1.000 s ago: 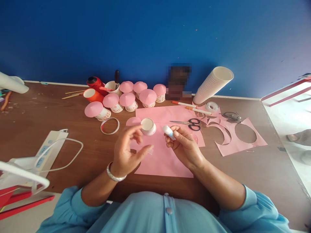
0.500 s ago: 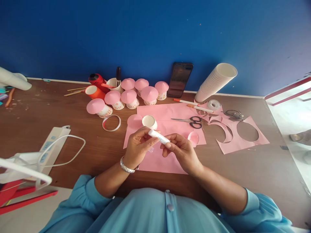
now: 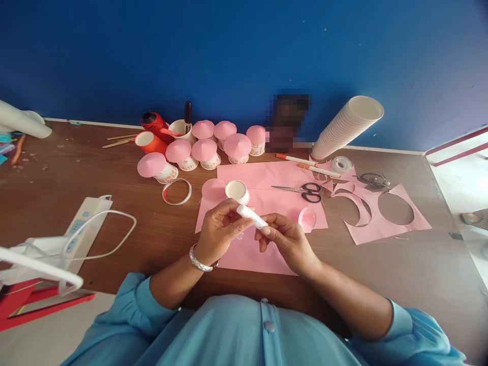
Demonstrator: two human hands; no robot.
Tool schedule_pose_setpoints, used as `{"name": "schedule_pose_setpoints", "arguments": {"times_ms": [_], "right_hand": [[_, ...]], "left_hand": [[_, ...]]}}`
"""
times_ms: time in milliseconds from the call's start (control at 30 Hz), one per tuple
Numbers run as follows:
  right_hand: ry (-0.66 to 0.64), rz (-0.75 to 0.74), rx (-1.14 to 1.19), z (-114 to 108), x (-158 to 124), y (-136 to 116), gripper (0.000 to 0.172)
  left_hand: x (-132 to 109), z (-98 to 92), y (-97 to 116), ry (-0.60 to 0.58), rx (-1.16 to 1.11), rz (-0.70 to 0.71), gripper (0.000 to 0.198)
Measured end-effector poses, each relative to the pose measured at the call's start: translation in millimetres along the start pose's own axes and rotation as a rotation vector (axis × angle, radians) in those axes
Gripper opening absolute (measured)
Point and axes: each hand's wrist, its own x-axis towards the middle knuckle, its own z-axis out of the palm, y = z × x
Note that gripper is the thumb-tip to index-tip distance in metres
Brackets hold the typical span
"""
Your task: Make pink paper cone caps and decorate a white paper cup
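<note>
A white glue stick [image 3: 251, 216] with faint blue print is held slantwise over the pink paper [image 3: 263, 254]. My left hand [image 3: 219, 229] pinches its upper-left end, and my right hand [image 3: 287, 239] has thumb and fingers closed round its lower-right end. Just beyond my left fingers stands a white paper cup [image 3: 237, 191], its open mouth facing up. Beside that cup lies a pink paper disc [image 3: 213, 189]. Scissors with black handles [image 3: 311, 192] rest on the paper, and a small pink paper cone [image 3: 307, 219] sits near my right hand.
Several cups with pink cone roofs [image 3: 237, 146] stand behind the paper. A tall stack of white cups [image 3: 347, 127] leans against the wall. Paper offcuts [image 3: 381, 223] and tape [image 3: 341, 163] lie right; a power strip [image 3: 86, 223] with white cable is at left.
My view has shifted slightly, so the table things appear a little further right. Both hands keep nearly the same hold on the glue stick.
</note>
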Motion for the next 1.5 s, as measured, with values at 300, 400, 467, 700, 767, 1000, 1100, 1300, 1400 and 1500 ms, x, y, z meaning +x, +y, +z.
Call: {"name": "schedule_pose_setpoints", "arguments": {"times_ms": [300, 400, 467, 700, 767, 1000, 1100, 1300, 1400, 1500], "right_hand": [[-0.107, 0.109, 0.171, -3, 1, 4, 0.033], [-0.013, -0.032, 0.005, -3, -1, 4, 0.036], [0.026, -0.069, -0.088, -2, -2, 4, 0.032], [-0.026, 0.001, -0.094, -4, 0, 1, 0.030], [-0.036, 0.003, -0.054, -6, 1, 2, 0.031], [0.177, -0.218, -0.417, -2, -7, 7, 0.018], [0.299, -0.360, -0.585, 0, -9, 5, 0.015], [-0.014, 0.029, 0.000, -7, -1, 1, 0.035], [0.107, -0.044, -0.056, -3, -4, 3, 0.028], [0.279, -0.237, -0.256, 2, -9, 4, 0.022]], "left_hand": [[1, -3.7, 2, -0.027, 0.088, 0.068, 0.024], [-1, -4.2, -2, -0.006, 0.131, 0.120, 0.018], [-2, -3.9, -4, -0.002, 0.165, 0.141, 0.016], [-5, -5.3, -8, -0.042, 0.219, 0.164, 0.013], [-5, -6.8, -7, -0.042, 0.221, 0.151, 0.013], [-6, -0.2, -8, 0.013, 0.161, 0.143, 0.024], [-6, 5.1, -7, 0.054, 0.131, 0.148, 0.028], [-4, 2.3, -8, 0.039, 0.018, 0.030, 0.034], [-4, 1.7, -11, 0.033, -0.050, -0.015, 0.032], [-6, 3.4, -13, 0.037, -0.086, -0.048, 0.034]]}}
